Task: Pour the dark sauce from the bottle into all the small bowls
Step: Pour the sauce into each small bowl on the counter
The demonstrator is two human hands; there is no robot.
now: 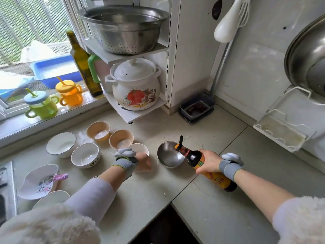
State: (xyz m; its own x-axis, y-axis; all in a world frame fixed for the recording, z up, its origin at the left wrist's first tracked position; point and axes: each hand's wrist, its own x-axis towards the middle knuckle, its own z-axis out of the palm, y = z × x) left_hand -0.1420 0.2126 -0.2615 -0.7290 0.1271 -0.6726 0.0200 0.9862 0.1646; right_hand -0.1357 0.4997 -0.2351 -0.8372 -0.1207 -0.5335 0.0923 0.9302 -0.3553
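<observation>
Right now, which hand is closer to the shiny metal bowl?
Right. The right hand holds the sauce bottle, tipped with its neck over the metal bowl. The left hand rests on a white bowl just left of it.

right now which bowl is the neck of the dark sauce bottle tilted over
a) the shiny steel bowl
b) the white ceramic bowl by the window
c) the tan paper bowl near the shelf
a: the right hand tips the dark sauce bottle so its orange spout sits over the shiny steel bowl.
</observation>
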